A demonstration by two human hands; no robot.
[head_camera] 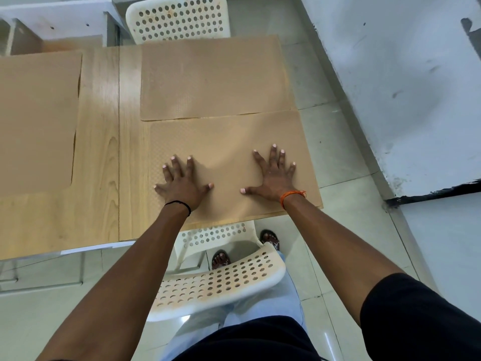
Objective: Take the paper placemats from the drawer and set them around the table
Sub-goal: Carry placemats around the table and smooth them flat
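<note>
Hands press flat, fingers spread, holding nothing: left hand (182,179) and right hand (273,175) on the nearest placemat (229,142) at frame centre; two more placemats (213,76) (36,121) lie on the counter (99,142).

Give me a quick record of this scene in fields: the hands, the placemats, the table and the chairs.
left hand: flat, fingers spread, pressing on the near placemat
right hand: flat, fingers spread, on the same placemat
near placemat: at the table's near right corner
far placemat: just beyond it, edges meeting
left placemat: apart, across bare wood
table: light wood
near chair: white, perforated
far chair: white, perforated
</note>
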